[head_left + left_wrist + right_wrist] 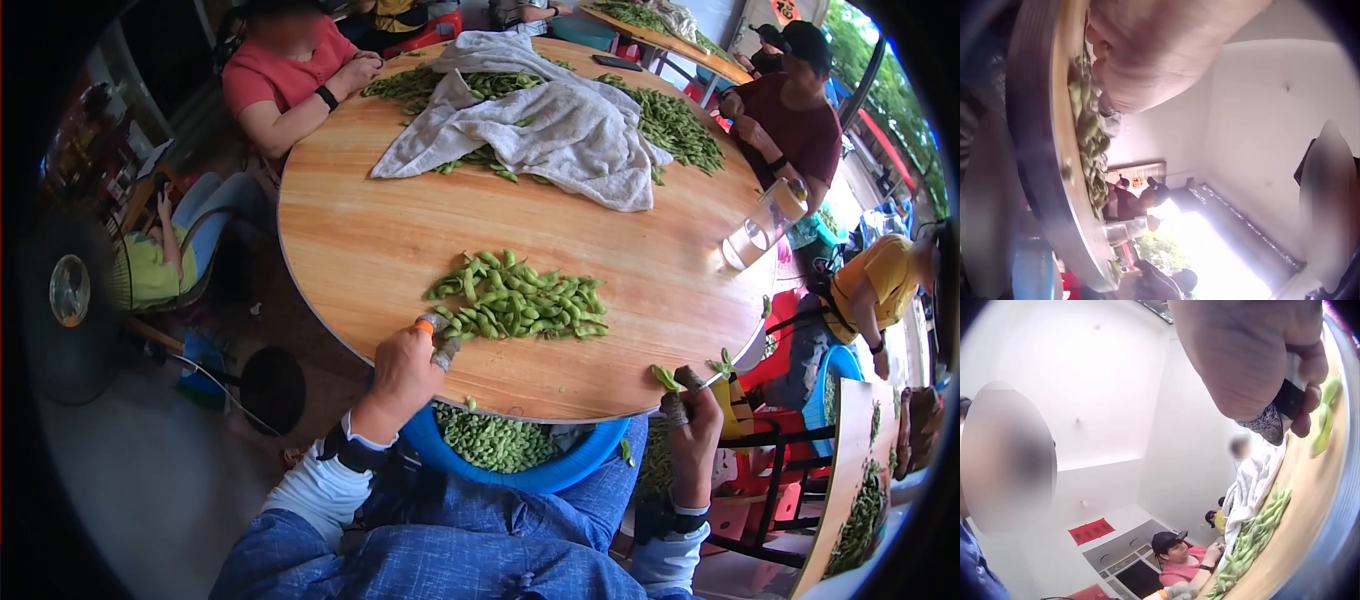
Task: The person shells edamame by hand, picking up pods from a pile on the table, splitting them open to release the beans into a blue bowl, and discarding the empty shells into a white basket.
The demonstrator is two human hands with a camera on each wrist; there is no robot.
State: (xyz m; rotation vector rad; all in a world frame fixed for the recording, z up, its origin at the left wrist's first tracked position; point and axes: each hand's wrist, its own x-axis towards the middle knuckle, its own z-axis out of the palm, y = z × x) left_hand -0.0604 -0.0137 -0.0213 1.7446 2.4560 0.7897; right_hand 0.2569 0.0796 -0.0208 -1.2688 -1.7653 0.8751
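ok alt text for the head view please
A person's left fingers are at the near edge of a pile of green pods on a round wooden table; their right fingers are near a single pod. Beyond, a towel partly covers more pods, with other people there; below is a blue tub.

A red paper (787, 11) reads 福 (the banner (1091, 531) is illegible).

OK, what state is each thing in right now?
Left hand: beside near pods, grip unclear
Right hand: at table edge, grip unclear
Near pods: heaped, uncovered
Towel: rumpled, partly covering far pods
Bottle: upright, capped
Phone: lying flat
Blue basin: uncovered, holding green beans
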